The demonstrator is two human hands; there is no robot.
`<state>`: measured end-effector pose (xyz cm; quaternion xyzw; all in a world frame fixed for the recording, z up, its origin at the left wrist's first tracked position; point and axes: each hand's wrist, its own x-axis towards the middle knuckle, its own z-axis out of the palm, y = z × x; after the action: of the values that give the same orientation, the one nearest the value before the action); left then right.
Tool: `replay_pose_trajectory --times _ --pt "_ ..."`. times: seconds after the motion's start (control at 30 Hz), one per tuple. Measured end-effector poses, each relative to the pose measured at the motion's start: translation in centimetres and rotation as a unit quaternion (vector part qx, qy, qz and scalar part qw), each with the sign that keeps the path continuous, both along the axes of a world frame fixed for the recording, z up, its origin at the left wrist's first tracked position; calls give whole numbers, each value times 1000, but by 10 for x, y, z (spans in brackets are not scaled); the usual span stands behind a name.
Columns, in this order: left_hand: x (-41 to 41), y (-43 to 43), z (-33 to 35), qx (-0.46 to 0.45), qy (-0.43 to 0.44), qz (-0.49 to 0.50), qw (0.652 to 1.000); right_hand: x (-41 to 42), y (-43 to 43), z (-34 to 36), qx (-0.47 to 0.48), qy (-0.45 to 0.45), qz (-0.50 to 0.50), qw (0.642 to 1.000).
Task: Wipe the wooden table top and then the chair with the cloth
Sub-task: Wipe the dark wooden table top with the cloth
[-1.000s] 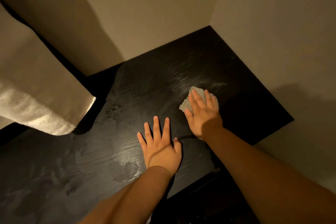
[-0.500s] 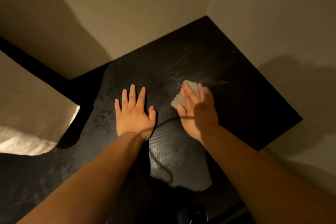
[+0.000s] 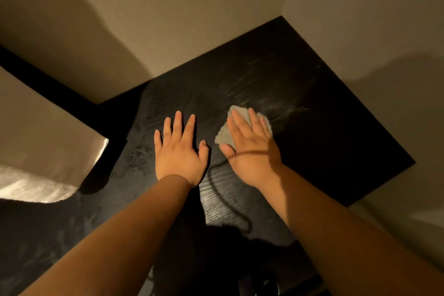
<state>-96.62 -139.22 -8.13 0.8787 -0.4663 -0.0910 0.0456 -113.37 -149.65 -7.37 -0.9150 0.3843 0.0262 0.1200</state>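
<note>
Your right hand lies flat with fingers straight, pressing the cloth onto the table top, mid-surface, toward the wall corner. Your left hand rests flat just beside it, fingers spread, holding nothing.

Looks like you're partway thru step 1. Faint streaks beyond the cloth suggest that patch got wiped. Blotchy marks on the near-left area prob. need a pass. Chair isn't in view, so presumably not started.

Hard to read: light's dim, the table's near edge is lost in shadow, and most of the cloth is under your palm. Pale fabric at left is cut off by the frame.

Dark grained wooden table top, faintly glossy; pale, rough-textured cloth.
</note>
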Motion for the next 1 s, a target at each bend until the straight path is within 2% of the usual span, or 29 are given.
replay_pose_trajectory --times 0.1,0.2,0.4,0.57,0.67,0.87,1.0 --pt "0 0 -1 -4 0 1 1000 -44 32 -2 -3 23 42 999" --pt "1 0 -1 -4 -1 0 1000 -36 6 -1 17 30 54 998" --pt "1 0 0 -8 1 1 1000 26 -52 1 14 46 -31 998" --pt "0 -1 3 -9 7 1 1000 -32 21 3 1 18 64 998" --pt "1 0 1 -8 5 0 1000 -33 7 1 20 36 108 993" --pt "1 0 0 -11 3 1 1000 38 -57 2 21 34 15 999" --pt "1 1 1 -11 11 -3 1000 4 -1 1 -5 1 86 996"
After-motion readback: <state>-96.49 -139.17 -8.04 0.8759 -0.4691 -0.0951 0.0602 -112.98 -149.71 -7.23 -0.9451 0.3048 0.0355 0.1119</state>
